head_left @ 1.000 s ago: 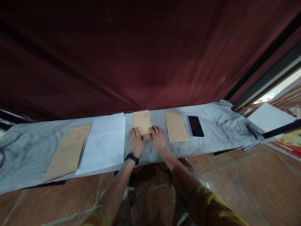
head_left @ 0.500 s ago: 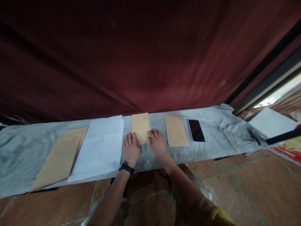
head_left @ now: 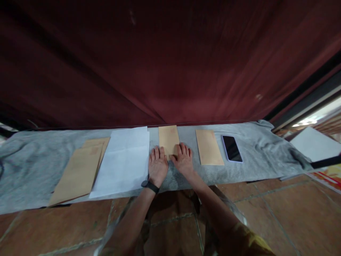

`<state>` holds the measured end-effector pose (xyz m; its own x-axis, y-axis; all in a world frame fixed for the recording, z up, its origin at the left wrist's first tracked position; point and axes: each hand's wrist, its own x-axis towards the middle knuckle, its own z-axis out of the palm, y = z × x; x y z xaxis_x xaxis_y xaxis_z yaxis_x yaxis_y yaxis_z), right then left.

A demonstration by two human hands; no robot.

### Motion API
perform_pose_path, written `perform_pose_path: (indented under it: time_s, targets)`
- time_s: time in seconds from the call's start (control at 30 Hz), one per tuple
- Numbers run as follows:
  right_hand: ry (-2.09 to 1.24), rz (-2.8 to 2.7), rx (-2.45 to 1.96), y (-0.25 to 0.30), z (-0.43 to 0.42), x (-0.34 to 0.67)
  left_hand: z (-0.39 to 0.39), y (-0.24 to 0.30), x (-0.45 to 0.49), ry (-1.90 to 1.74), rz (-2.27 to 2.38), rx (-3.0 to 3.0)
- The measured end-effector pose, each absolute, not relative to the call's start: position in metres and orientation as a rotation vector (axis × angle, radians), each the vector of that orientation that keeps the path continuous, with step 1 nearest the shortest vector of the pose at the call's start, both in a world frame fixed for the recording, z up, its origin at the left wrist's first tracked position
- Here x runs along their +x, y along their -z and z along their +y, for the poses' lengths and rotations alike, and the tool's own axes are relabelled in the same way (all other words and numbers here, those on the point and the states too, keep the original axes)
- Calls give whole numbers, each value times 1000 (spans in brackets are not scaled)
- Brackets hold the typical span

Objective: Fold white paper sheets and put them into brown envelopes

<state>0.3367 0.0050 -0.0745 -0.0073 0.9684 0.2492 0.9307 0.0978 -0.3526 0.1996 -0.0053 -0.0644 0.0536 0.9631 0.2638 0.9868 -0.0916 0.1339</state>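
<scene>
A small tan paper envelope (head_left: 168,137) lies flat at the middle of a grey cloth. My left hand (head_left: 158,165), with a dark band on the wrist, rests palm down at its lower left corner, fingers stretched out. At the lower right corner, my right hand (head_left: 183,160) also lies flat, its fingertips on the envelope's edge and its thumb pointing inward. To the right is a second tan envelope (head_left: 209,147). Left of my hands, white paper sheets (head_left: 122,160) are spread beside a pile of larger brown envelopes (head_left: 77,172).
A phone (head_left: 232,148) with a dark screen and pale purple case lies right of the second envelope. The grey cloth (head_left: 255,167) covers a long narrow surface against a dark red curtain (head_left: 170,71). Tiled floor (head_left: 266,202) shows below, with a white panel (head_left: 314,144) at the right.
The view has swung slightly left, so everything sits further right in the picture. My hands have drawn a little closer together at the envelope's lower edge.
</scene>
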Motion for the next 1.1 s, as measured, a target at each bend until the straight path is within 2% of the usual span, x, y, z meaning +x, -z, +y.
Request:
perform_pose_path:
  time_s: [0.27, 1.1]
  targets:
    - [-111, -2042, -1791, 79, 9, 347, -10, 59, 208, 414, -1902, -2411]
    - [-89, -2077, -1781, 84, 10, 356, -3, 57, 215, 382, -1929, -2459]
